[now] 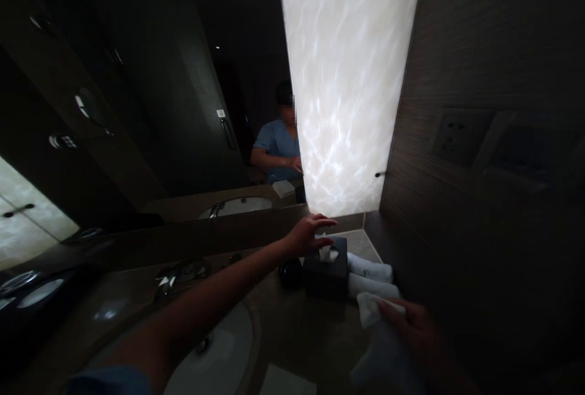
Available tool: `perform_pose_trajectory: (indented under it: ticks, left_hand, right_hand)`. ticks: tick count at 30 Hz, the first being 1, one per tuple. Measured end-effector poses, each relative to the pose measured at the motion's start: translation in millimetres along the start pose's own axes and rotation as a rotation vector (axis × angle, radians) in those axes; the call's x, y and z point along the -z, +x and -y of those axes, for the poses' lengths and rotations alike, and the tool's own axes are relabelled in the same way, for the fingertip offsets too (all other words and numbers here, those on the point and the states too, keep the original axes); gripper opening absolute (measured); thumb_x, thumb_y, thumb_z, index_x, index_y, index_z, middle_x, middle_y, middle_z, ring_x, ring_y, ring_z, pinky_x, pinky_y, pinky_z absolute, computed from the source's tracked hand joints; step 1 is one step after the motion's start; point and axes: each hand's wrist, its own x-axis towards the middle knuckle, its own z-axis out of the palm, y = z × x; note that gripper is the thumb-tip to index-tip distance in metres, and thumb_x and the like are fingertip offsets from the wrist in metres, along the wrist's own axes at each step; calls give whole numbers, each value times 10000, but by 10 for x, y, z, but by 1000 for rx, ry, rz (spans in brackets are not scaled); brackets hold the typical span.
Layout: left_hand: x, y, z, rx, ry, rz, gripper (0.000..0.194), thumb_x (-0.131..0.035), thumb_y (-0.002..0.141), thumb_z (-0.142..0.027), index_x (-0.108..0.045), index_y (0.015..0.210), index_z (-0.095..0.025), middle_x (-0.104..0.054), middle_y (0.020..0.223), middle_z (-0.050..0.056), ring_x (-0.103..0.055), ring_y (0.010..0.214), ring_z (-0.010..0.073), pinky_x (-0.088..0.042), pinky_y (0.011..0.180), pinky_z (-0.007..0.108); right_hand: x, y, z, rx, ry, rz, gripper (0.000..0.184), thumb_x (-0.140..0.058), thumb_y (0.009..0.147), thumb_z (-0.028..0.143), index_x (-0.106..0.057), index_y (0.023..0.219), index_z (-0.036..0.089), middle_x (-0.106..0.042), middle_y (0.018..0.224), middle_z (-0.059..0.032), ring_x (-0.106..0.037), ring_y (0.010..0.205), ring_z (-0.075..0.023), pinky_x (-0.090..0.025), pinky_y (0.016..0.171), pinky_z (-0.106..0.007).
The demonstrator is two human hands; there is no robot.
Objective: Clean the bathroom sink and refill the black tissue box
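My left hand (308, 233) reaches over the sink to a black tissue box (326, 282). Its thumb and fingers are apart, just above the white tissue (326, 253) that sticks up from the slot; whether the thumb touches the tissue I cannot tell. Lower right, my right hand (414, 322) is closed around a white cloth (372, 309), whose lower part hangs down in shadow. Two rolled white towels (372, 279) lie against the right side of the box. A round dark object (290, 273) stands to the left of it.
A white oval sink (228, 346) with a chrome faucet (167, 285) is set into the counter. A flat white item (287, 381) lies at the front edge of view. The mirror (183, 78), a lit panel (347, 90) and a dark wall (479, 47) bound the counter.
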Motion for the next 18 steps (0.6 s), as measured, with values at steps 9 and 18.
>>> perform_pose_trajectory:
  ticks: [9,18]
  left_hand:
    - [-386,-1103,-1254,170,-305,94,848,-766,578,-287,-430,1342,-134,-670,949,65,-616,836,207,-446,746,314]
    - [-239,-1795,-1143,761,-1024,-80,378,-713,511,-297,-616,831,-120,-606,677,-5,-538,578,109,-400,563,235]
  right_hand:
    - [-249,-32,533,-15,-279,408,556,-677,652,659,-579,654,112,-481,547,22,-362,479,-51,-222,455,-214]
    - [-244,-743,-339,-197,844,707,890,-347,660,887,-627,1149,197,-604,1212,-124,-547,1110,-291,-421,917,-421]
